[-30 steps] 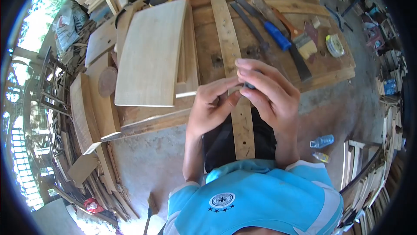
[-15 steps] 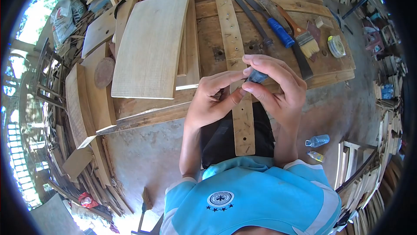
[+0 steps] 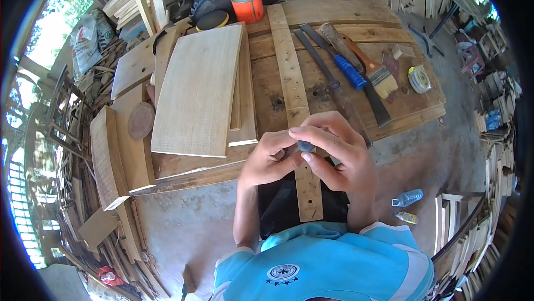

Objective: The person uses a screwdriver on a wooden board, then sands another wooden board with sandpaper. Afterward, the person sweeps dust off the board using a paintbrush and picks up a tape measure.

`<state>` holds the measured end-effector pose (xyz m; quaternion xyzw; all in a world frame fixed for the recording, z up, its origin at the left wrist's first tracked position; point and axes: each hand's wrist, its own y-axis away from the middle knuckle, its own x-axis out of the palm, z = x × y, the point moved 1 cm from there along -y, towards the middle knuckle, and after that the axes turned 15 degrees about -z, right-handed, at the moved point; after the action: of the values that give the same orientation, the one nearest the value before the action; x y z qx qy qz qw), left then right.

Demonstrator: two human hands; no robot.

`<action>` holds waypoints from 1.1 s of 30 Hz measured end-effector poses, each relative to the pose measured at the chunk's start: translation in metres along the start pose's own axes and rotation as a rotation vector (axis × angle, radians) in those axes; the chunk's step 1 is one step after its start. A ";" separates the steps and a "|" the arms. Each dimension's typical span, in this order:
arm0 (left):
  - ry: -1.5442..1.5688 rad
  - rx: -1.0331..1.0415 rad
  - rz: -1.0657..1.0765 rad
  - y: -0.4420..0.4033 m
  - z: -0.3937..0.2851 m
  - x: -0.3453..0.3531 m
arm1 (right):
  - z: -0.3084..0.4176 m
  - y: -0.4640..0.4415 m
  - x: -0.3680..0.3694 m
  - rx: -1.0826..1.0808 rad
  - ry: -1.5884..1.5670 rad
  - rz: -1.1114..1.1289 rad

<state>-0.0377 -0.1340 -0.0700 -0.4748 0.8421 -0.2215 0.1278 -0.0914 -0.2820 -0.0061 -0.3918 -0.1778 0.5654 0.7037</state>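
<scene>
You are pinching a small dark piece (image 3: 305, 146) between the thumb and fingers of your right hand (image 3: 342, 153), just above the near part of the nailed wooden strip (image 3: 289, 67). Your left hand (image 3: 267, 162) is bending its fingers in beside the piece; whether they are gripping it, you cannot tell. The strip is lying across the desk (image 3: 267, 73) and jutting past its near edge. Left of the strip, a pale board (image 3: 194, 89) is resting; right of it, a blue-handled tool (image 3: 350, 72) and a brush (image 3: 384, 81) are lying.
</scene>
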 end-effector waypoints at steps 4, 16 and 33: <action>0.006 0.087 -0.011 -0.005 0.001 -0.001 | -0.002 0.001 -0.001 -0.018 0.040 -0.011; 0.014 0.081 -0.056 -0.001 0.010 0.000 | -0.026 0.018 0.029 -0.164 0.070 -0.334; -0.320 0.072 -0.491 0.017 -0.016 0.039 | -0.024 0.021 0.031 -0.230 0.295 -0.520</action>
<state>-0.0768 -0.1557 -0.0649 -0.6884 0.6628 -0.1979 0.2182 -0.0793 -0.2598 -0.0429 -0.4877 -0.2309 0.2799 0.7940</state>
